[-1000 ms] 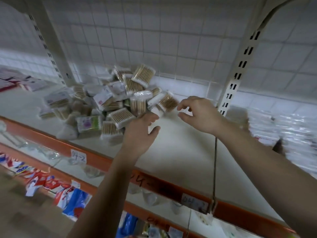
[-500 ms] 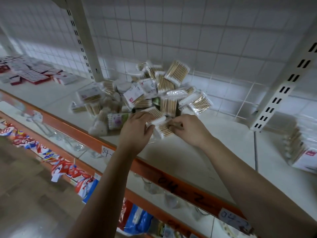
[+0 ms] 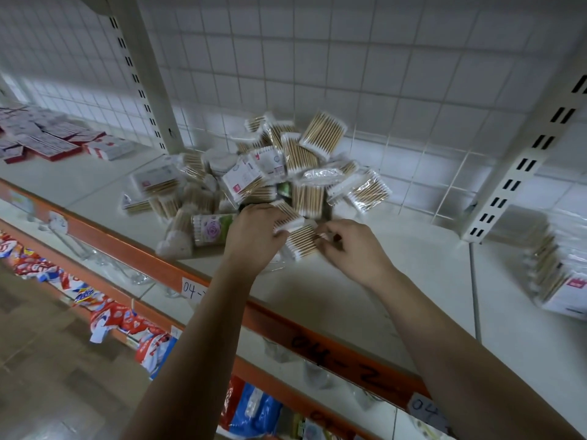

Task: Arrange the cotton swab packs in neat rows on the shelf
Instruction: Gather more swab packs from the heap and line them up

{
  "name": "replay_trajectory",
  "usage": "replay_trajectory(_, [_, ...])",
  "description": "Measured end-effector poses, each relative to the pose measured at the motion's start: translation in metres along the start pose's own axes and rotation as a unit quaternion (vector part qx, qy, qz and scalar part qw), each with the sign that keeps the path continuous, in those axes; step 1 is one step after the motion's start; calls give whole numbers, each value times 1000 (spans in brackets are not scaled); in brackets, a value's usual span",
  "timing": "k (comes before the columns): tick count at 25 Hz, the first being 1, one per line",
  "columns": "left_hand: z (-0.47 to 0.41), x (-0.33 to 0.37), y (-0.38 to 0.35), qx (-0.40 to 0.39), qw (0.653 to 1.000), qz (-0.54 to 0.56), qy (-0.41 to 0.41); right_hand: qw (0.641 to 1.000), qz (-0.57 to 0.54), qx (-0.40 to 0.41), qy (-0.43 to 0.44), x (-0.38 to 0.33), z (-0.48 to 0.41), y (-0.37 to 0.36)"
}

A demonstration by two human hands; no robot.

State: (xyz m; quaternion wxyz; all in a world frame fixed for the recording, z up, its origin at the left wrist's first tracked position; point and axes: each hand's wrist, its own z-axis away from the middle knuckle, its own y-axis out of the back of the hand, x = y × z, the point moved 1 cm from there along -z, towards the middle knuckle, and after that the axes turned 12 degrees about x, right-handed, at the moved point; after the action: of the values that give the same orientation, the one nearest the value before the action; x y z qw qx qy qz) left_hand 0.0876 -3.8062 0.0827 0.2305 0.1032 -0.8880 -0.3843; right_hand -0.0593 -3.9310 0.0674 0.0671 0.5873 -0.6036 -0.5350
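Note:
A loose heap of clear cotton swab packs (image 3: 286, 173) lies on the white shelf (image 3: 413, 281), against the wire grid back. My left hand (image 3: 254, 236) grips one pack (image 3: 287, 215) at the heap's front edge. My right hand (image 3: 352, 249) pinches the end of a second pack (image 3: 301, 241) lying just below the first. A tidy stack of swab packs (image 3: 556, 274) stands at the far right of the shelf, apart from both hands.
Slotted white uprights (image 3: 146, 74) (image 3: 521, 166) stand left and right of the heap. Red and white boxes (image 3: 47, 138) fill the shelf's left end. An orange shelf lip (image 3: 286, 325) with handwritten labels runs along the front. Hanging packets (image 3: 95, 300) sit below.
Both hands came down onto the heap's front and closed on packs. The camera turned left, bringing the left upright and boxes into view.

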Motion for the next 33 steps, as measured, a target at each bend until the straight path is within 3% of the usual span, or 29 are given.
replay_trajectory(4, [2, -2, 8, 58, 997, 42, -1, 1000, -13, 8, 8, -2, 1, 0])
replay_trajectory(11, [1, -1, 34, 125, 985, 114, 21, 991, 22, -30, 126, -10, 0, -8])
replay_trajectory(19, [0, 4, 45, 93, 989, 115, -19, 996, 42, -32, 69, -10, 1, -3])
replay_trajectory(25, [7, 13, 52, 108, 984, 134, 46, 995, 38, -59, 68, -10, -1, 4])
replay_trajectory(33, [12, 19, 55, 119, 970, 179, 110, 999, 42, -8, 25, -7, 7, 57])
